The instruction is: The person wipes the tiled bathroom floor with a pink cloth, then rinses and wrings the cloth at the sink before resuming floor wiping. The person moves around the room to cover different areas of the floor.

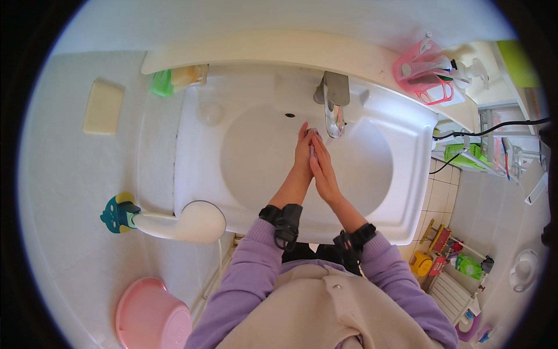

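Over the white washbasin (253,152), my left hand (304,150) and my right hand (323,168) are pressed palm to palm, fingers pointing towards the back wall. Between them shows a sliver of a small pinkish-grey object (311,150), mostly covered by the fingers; I cannot tell what it is. The chrome tap (335,109) stands just beyond my right fingertips, its spout above the bowl. No running water can be made out. Near the left of the tap, the overflow hole (290,115) is visible in the basin wall.
At the left, a shower head (202,222) hangs from a wall holder beside a pink bucket (152,314). A green soap dish (162,83) sits at the back left. At the back right, a pink cup (418,65) holds toothbrushes. A black cable (492,128) crosses the right side.
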